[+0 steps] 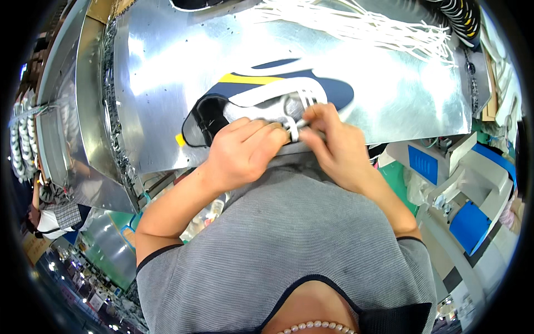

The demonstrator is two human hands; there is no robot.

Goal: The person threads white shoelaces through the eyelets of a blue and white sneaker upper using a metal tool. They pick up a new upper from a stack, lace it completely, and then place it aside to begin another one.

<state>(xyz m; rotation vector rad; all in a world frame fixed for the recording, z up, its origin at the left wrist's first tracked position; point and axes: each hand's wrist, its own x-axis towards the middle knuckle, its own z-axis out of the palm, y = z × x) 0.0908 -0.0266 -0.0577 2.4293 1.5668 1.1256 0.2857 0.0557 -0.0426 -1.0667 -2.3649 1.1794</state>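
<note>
One navy, white and yellow shoe (262,92) is lying just beyond my left fingers (266,133), which are curling at its near edge; I cannot tell what they are gripping. My right fingers (321,113) are pinching a white lace (293,129) just beside them, tips slightly blurred. Farther out from my fingers, to the right, a loose bundle of white laces (367,30) is lying on the bench (400,106).

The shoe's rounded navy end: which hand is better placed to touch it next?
Probably the right hand: it's closer to that navy end, while the left hand sits nearer the black opening.
</note>
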